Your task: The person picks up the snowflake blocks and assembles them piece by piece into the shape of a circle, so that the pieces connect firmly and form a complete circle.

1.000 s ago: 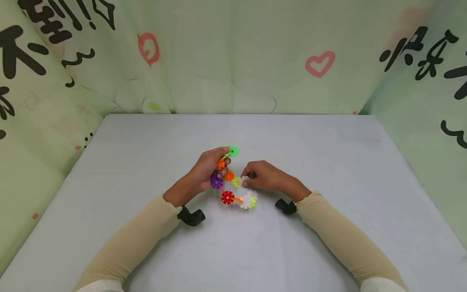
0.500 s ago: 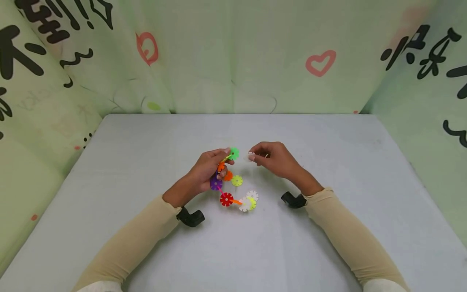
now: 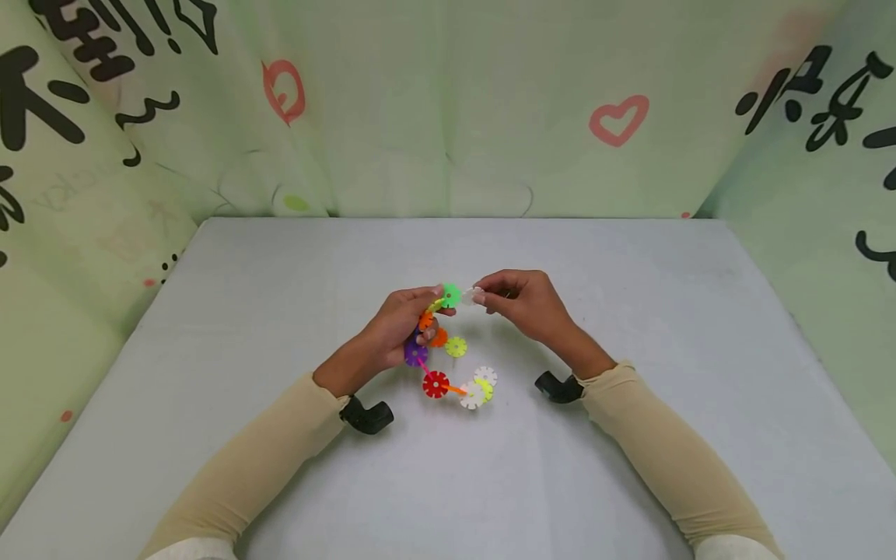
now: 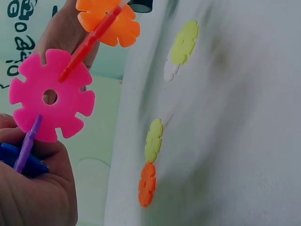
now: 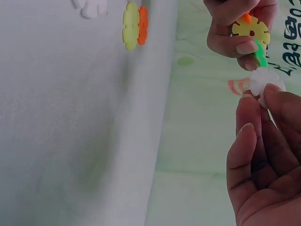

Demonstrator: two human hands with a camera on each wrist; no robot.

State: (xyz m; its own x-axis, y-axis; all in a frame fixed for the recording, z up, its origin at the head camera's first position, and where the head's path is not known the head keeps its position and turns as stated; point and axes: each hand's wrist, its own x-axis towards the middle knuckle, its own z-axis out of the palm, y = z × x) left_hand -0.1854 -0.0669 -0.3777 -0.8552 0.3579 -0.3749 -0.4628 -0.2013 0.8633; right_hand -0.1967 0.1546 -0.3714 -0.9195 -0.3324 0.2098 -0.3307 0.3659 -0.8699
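Note:
My left hand [image 3: 399, 325] grips a chain of notched plastic discs. A green disc [image 3: 451, 295] tops it, joined to a yellow disc [image 5: 257, 27]. Below hang a purple disc [image 3: 416, 355] and a red disc [image 3: 435, 384]. The left wrist view shows a pink disc [image 4: 30, 96] and an orange disc [image 4: 124, 30] of the chain up close. Between thumb and fingertips, my right hand [image 3: 523, 302] pinches a white disc [image 5: 265, 79]. Its edge is right at the green disc's edge, the two standing almost at right angles.
On the white table [image 3: 595, 482] lie a loose orange disc [image 3: 439, 337] and a yellow disc [image 3: 456, 347], side by side. Nearer me, another yellow disc [image 4: 186, 42] overlaps a white one. Green printed curtains [image 3: 448, 109] close off the back and both sides.
My right hand has picked the white disc up from beside the loose yellow one, raised it, then brought it left against the green disc. The left hand has hardly moved.

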